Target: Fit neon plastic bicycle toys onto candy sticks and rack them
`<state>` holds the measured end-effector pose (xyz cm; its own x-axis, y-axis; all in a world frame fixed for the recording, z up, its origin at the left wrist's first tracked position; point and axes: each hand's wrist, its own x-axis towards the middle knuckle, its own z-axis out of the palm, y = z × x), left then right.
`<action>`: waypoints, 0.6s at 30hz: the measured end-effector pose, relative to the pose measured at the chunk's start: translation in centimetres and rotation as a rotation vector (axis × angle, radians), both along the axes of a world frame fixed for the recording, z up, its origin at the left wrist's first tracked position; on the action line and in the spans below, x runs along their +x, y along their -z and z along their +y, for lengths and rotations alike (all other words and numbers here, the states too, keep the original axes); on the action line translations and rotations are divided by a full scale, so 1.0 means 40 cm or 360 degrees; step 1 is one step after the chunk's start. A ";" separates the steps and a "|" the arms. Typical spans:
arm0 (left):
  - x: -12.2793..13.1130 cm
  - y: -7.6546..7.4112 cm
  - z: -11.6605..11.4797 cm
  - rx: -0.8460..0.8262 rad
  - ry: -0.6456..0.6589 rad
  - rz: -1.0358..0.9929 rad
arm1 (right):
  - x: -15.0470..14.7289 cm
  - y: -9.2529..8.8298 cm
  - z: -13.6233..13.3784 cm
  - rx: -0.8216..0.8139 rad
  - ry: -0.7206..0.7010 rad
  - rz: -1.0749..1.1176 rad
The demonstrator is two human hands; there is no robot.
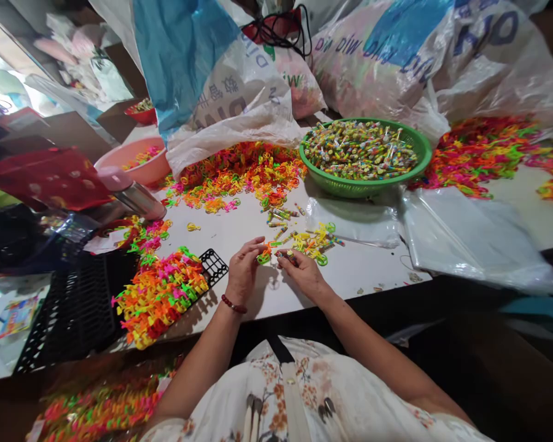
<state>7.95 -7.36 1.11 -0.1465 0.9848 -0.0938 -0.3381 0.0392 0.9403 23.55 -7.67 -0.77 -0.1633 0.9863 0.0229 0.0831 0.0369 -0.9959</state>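
My left hand (244, 265), a beaded bracelet on its wrist, pinches a small green and orange plastic piece (263, 255) between thumb and fingers. Close beside it, my right hand (305, 276) is closed around small tubes with multicoloured filling (289, 258); how many, I cannot tell. The two hands are a little apart over the white table (230, 230). Just beyond the right hand lies a loose heap of yellow and green plastic pieces (314, 241). More filled tubes (282, 213) are scattered ahead of the hands.
A green basket (364, 184) heaped with filled tubes stands behind. Bright plastic pieces (253, 175) spill from a large white sack (230, 123). At left, assembled-looking coloured pieces (161, 294) cover a black rack (214, 265). Clear plastic bags (474, 236) lie right; a flask (136, 196) lies left.
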 end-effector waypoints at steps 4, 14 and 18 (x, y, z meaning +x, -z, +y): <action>0.003 -0.006 -0.013 -0.0128 -0.0067 -0.0119 | -0.006 -0.007 -0.020 0.0103 -0.0042 -0.0015; -0.001 -0.010 -0.024 -0.0467 -0.0021 -0.0282 | -0.023 -0.005 -0.048 0.0202 -0.0165 -0.0108; 0.009 0.006 -0.029 -0.0300 -0.0192 0.0067 | -0.021 -0.002 -0.046 0.0054 -0.0081 -0.0101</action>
<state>8.31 -8.51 0.85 -0.2699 0.9254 -0.2660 -0.3113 0.1775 0.9336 22.72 -9.49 -0.67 -0.2154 0.9755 0.0443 0.1433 0.0764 -0.9867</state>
